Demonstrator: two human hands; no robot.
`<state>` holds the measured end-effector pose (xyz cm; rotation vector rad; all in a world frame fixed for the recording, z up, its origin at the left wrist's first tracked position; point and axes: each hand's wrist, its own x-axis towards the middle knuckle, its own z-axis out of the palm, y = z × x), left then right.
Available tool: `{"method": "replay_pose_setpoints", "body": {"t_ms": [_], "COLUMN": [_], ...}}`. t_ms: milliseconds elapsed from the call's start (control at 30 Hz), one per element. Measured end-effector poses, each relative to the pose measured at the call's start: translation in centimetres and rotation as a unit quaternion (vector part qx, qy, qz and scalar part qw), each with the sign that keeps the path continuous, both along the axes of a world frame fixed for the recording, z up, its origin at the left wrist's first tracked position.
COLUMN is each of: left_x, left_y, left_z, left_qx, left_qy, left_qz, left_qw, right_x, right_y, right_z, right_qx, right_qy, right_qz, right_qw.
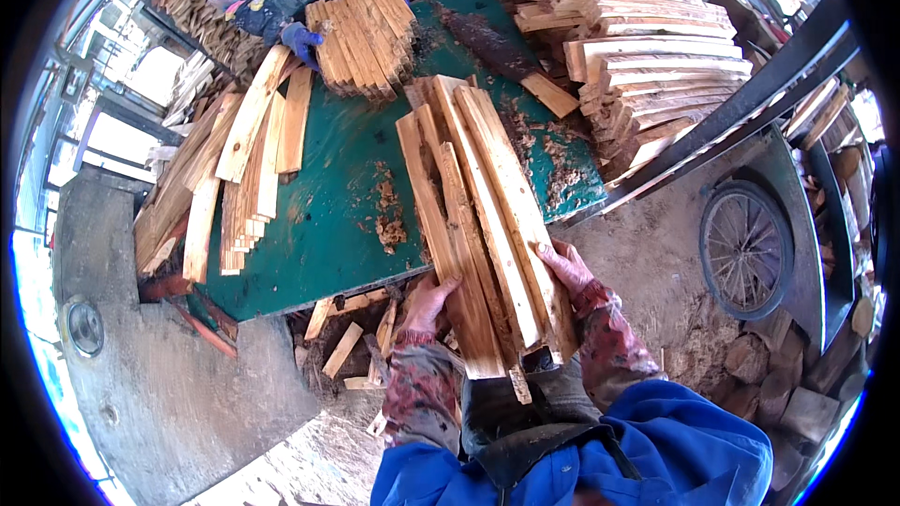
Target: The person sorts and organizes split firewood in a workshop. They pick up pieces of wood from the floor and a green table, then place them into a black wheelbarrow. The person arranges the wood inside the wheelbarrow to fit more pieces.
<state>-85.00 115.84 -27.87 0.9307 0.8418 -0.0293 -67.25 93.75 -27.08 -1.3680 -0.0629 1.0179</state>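
Underside of this bundle of long, pale-brown wooden slats [487,225] is hidden. My left hand [433,303] and right hand [565,269], part-open, clamp its sides; far end over the green, bark-littered worktop [328,234], contact unclear.

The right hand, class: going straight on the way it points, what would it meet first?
The bundle of wooden boards, most likely: the right hand touches its side, though where the hand's hidden fingers lie is unclear.

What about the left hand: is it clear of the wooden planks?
No: the left hand and right hand clasp opposite sides of the wooden planks.
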Motion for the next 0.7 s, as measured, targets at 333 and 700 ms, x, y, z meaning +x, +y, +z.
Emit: {"method": "replay_pose_setpoints", "body": {"t_ms": [333,700], "left_x": [1.5,-4.3], "left_y": [-1.5,-6.4], "left_z": [0.5,2.4], "left_qx": [-0.170,0.016], "left_qy": [-0.030,-0.068], "left_qz": [0.014,0.069], "left_qw": [0.985,0.995], "right_x": [-0.5,-2.6], "right_y": [2.0,-1.6], "right_z": [2.5,5.9], "right_qx": [0.056,0.050], "right_qy": [0.004,-0.109], "right_qz": [-0.026,0.049], "right_qw": [0.998,0.992]}}
